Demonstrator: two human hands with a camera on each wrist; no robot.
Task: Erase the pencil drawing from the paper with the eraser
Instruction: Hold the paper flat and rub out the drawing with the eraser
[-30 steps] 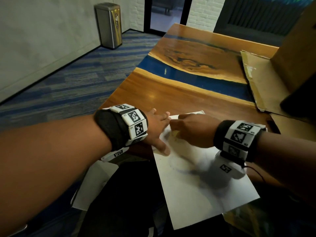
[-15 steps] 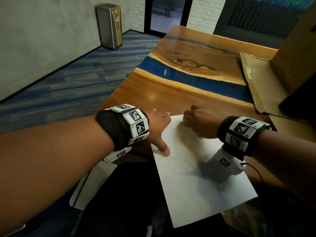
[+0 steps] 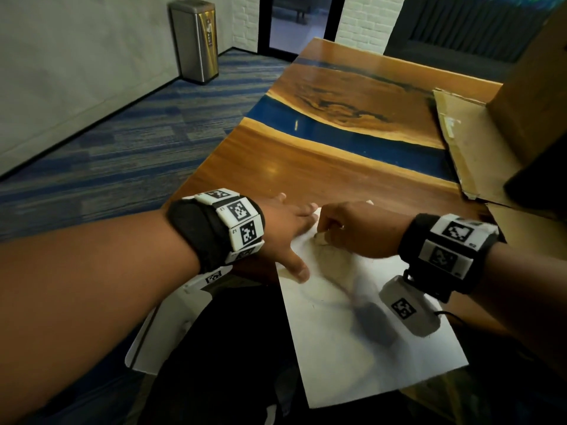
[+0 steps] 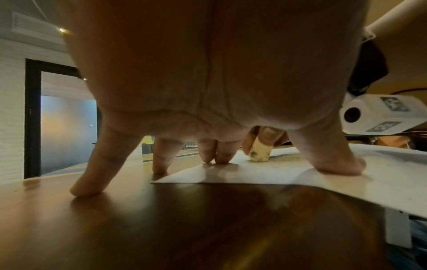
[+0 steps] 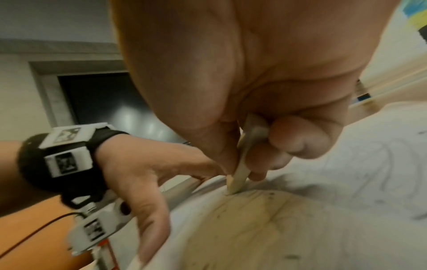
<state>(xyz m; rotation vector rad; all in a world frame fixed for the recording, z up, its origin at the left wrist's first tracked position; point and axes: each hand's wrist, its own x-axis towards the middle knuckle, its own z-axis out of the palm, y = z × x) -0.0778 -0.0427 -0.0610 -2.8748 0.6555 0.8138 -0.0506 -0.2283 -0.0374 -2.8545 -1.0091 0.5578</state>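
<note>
My left hand (image 3: 285,228) lies flat, splayed, pinning the paper (image 3: 368,348) to the bench (image 3: 306,161) while my right hand (image 3: 359,228) pinches the eraser (image 4: 259,154), rubbing the far-left corner.

On the wooden table (image 3: 306,167), the left hand (image 3: 285,228) lies spread with its thumb pressing the white paper (image 3: 362,348), while the right hand (image 3: 359,228) pinches a pale eraser (image 3: 320,239) against the sheet's smudged pencil drawing (image 3: 331,265).
</note>
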